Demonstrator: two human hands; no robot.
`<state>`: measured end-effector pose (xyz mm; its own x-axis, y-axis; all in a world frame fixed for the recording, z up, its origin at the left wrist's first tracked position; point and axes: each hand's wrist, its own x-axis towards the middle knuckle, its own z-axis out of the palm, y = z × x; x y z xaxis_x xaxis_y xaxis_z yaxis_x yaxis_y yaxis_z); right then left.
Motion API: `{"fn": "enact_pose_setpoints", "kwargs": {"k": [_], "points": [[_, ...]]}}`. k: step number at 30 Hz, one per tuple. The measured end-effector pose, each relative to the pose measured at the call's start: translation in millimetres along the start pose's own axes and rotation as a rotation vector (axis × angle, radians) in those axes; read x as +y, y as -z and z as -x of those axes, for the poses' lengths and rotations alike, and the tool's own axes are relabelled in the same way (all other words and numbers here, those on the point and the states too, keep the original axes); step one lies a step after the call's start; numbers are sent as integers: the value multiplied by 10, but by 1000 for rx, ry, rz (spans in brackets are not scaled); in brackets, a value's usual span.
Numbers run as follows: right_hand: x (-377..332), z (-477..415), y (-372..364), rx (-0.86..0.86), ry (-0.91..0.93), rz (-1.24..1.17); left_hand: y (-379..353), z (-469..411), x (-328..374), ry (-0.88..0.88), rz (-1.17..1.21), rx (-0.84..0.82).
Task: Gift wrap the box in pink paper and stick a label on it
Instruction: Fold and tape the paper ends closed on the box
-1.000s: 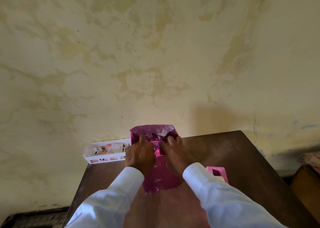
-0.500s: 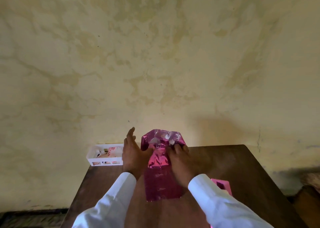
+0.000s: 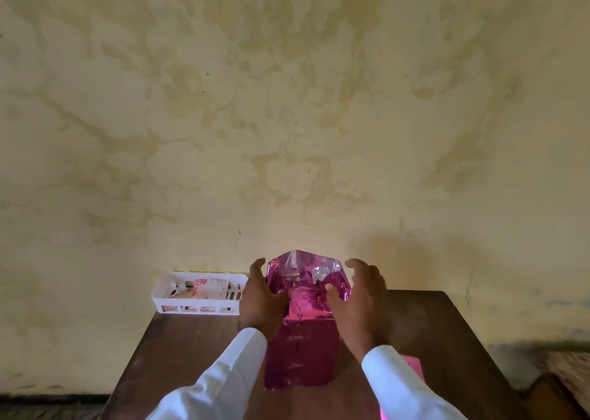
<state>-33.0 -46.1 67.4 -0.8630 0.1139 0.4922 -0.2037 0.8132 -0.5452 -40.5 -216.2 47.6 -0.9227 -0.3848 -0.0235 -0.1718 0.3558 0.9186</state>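
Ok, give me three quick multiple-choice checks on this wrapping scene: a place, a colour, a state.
1. Where is the white plastic basket? A. At the table's far left corner, left of the wrapped box. B. On the box. C. On the floor.
2. What colour is the wrapping paper? A. Blue. B. Pink. C. Green.
3. How is the paper's end at the left hand and right hand? A. Taped flat. B. Cut off. C. Open and flared.
Key: 1 A, it sits by the wall; 2 B, it shines pink all over the box; 3 C, its loose edges stand up unfolded.
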Motion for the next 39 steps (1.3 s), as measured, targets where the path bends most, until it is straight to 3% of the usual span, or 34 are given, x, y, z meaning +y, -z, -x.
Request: {"fn": "enact_pose_setpoints", "kwargs": {"k": [3,6,13,18,20,25,33,39], "points": [[111,-47,-125,-109,-249,-84,-20,-21,-52,-14,6,0],[101,-131,-227,-223,-345,-243,-51,-14,-105,-16,-4,5],[-56,-294,-324,-99,-406,-94,-50,-14,-165,-23,-20,-5],[-27,-324,-244,33,-426,-248,-45,-45,-196,-53,-32,3],[19,-238,-219,18,-409,-358,-48,-59,-205,-67,-30,8],[17,-56,-227,-276,-452,-583,-82,-62,-220,-53,-3,24],[-20,-194,-258,-184,-498,-404,-51,31,-190,-61,0,39],[35,-175,-294,-66,-462,-546,-41,24,-201,-52,11,84]]}}
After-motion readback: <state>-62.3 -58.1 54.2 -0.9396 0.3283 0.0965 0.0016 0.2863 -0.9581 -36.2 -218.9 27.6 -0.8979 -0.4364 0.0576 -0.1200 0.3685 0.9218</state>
